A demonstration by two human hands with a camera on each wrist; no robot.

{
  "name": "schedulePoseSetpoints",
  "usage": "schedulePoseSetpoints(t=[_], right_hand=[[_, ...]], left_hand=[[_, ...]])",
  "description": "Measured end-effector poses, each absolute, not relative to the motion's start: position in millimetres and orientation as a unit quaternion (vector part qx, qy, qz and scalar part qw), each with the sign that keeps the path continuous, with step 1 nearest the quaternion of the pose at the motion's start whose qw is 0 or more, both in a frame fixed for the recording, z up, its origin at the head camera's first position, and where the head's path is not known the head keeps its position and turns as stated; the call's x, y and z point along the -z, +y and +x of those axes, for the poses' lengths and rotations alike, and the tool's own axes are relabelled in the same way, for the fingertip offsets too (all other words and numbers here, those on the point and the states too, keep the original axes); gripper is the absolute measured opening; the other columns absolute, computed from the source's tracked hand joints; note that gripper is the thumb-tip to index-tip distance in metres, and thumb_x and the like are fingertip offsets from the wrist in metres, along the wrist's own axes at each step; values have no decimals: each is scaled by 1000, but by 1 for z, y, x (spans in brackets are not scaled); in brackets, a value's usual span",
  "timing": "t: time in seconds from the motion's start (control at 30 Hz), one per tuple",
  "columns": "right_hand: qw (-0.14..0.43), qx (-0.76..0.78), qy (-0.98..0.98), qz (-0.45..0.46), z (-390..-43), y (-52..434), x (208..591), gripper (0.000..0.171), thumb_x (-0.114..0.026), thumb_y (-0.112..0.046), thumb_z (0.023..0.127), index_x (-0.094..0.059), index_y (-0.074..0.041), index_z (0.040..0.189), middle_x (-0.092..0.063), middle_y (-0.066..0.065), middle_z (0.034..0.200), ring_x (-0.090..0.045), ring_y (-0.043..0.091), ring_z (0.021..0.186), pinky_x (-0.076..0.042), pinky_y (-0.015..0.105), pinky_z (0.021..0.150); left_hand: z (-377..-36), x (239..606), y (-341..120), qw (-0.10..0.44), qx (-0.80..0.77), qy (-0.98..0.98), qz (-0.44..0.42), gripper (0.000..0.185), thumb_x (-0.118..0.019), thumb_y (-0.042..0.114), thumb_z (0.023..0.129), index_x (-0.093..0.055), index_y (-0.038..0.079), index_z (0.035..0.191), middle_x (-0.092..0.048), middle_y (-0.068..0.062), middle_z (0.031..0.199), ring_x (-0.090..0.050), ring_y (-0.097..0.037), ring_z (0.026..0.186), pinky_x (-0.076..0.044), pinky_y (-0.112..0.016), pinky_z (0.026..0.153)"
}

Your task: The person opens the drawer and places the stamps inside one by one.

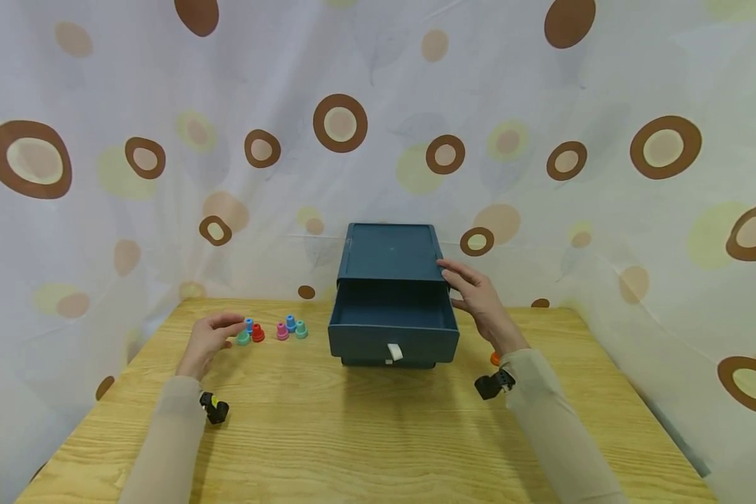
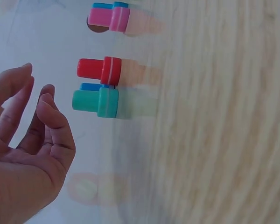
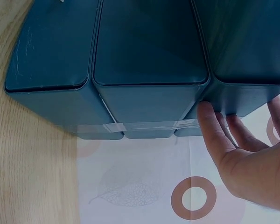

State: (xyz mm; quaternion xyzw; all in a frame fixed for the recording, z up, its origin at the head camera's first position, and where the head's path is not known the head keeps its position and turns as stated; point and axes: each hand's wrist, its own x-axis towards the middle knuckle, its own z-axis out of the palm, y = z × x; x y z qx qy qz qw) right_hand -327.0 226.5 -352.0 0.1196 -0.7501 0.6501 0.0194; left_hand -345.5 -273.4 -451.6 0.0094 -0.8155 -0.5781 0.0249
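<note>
No readable text showing anywhere. Blue drawer box (image 1: 390, 294), its white pull tab (image 1: 394, 352), the coloured stamps (image 1: 271, 330) and both black wrist units are all showing blank faces; curtain is carrying only circle and leaf print.

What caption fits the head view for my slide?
Right hand steadies a blue drawer box with its drawer pulled open, while the left hand reaches toward small coloured stamps.

Head view down over table (image 1: 378, 434); wrist views close beside each hand.
</note>
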Motion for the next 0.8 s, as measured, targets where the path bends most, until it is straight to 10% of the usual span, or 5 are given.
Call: schedulePoseSetpoints(t=[0.4, 0.8], right_hand=[[17, -644, -756, 115, -327, 229, 350, 55, -53, -43, 100, -46, -16, 147, -33, 7, 158, -29, 32, 147, -34, 58, 111], [17, -646, -754, 115, -327, 228, 350, 55, -54, -42, 100, -46, -15, 147, -34, 7, 158, -29, 32, 146, -34, 58, 111]], left_hand=[[-354, 462, -277, 15, 571, -820, 30, 44, -63, 15, 96, -53, -3, 134, -53, -22, 136, -58, -9, 89, -52, -29, 73], [-362, 468, -278, 7, 574, -818, 17, 42, -64, 10, 95, -54, -8, 131, -57, -23, 127, -56, -6, 79, -52, -27, 65]])
